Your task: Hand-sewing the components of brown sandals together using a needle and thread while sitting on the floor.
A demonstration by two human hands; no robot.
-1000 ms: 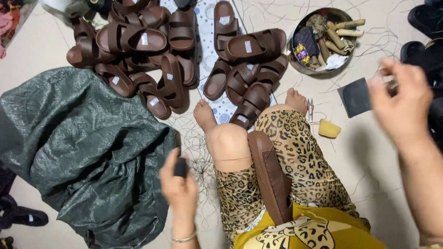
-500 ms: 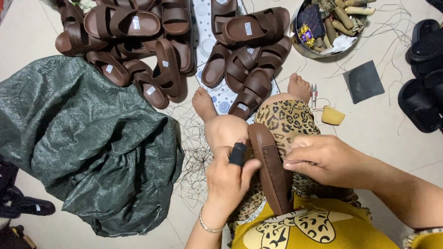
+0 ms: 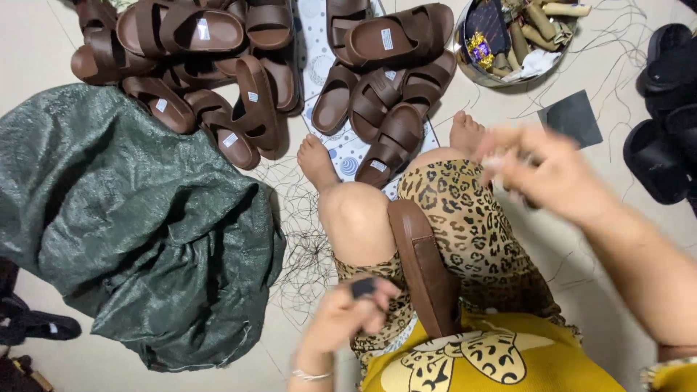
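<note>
A brown sandal (image 3: 425, 265) lies sole-side up between my legs, resting along my thigh. My left hand (image 3: 348, 316) is low by my left knee, fingers closed on a small dark object (image 3: 363, 287). My right hand (image 3: 552, 174) is raised over my right leg, blurred by motion; its fingers are pinched together, and I cannot tell what they hold. Neither hand touches the sandal on my lap.
Several brown sandals (image 3: 385, 87) are heaped on the floor past my feet. A large dark green sack (image 3: 138, 218) lies at left. A round metal bowl (image 3: 465, 58) of small items sits at the back right, with a dark square pad (image 3: 573, 120) and black sandals (image 3: 664, 145) nearby. Thin dark threads litter the floor.
Half a second ago both hands were at the lap sandal. My right hand has lifted up and to the right; my left hand has dropped lower with the dark object.
</note>
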